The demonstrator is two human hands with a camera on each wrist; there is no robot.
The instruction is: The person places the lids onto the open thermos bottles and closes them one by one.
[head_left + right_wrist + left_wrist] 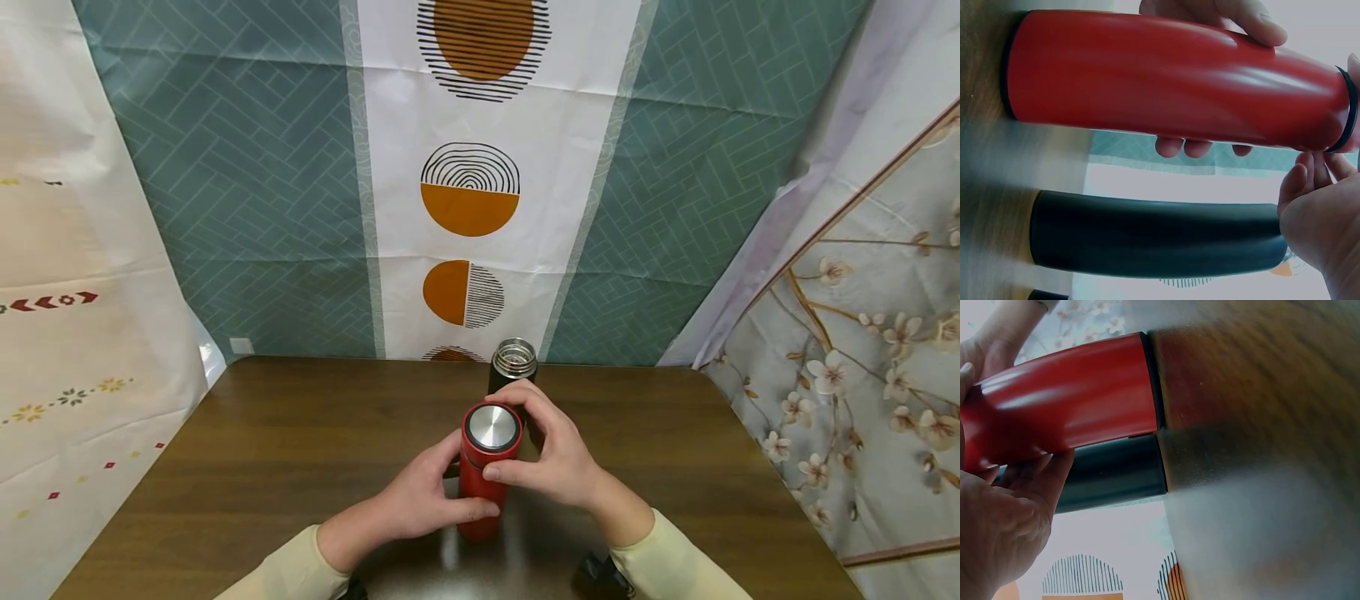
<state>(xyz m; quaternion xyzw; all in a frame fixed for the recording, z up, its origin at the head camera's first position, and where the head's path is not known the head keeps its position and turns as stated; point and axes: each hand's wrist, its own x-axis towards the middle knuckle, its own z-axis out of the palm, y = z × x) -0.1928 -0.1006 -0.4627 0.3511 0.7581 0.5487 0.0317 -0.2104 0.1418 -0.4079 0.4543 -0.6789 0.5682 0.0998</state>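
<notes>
A red thermos [477,483] with a silver-topped lid [492,427] stands upright on the table. Around its body, my left hand [423,492] grips it, thumb across the near side and fingers behind. My right hand [551,454] holds the lid at the top, thumb in front and fingers on the far side. In the right wrist view, a dark band [1346,109] circles the thermos just below the lid. Behind it stands a black thermos [1154,234], its steel mouth [516,357] uncovered; neither hand grips that one.
The brown wooden table [315,417] reaches back to a patterned cloth [270,208] hung behind it. A small black object [1047,295], only partly visible, is on the table near the black thermos. Floral fabric [862,400] hangs at the right side.
</notes>
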